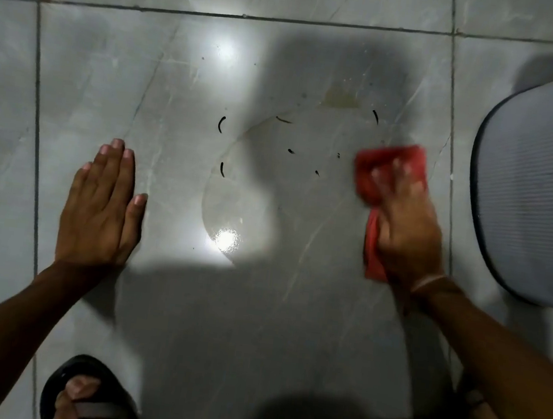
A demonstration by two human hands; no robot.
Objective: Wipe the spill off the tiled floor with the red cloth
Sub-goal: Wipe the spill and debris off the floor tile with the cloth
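A thin wet film, the spill [272, 174], spreads over the middle of a large grey tile, with small dark streaks in it and a yellowish patch [341, 99] at its far edge. My right hand [406, 238] presses the red cloth [393, 167] flat on the floor at the spill's right edge; hand and cloth are motion-blurred. My left hand [103, 206] lies flat on the tile to the left of the spill, fingers together, palm down, holding nothing.
A grey ribbed object with a dark rim [539, 191] lies on the floor at the right, close to the cloth. My foot in a dark sandal [88, 398] stands at the bottom left. Bright light reflections [225, 239] glare off the wet tile.
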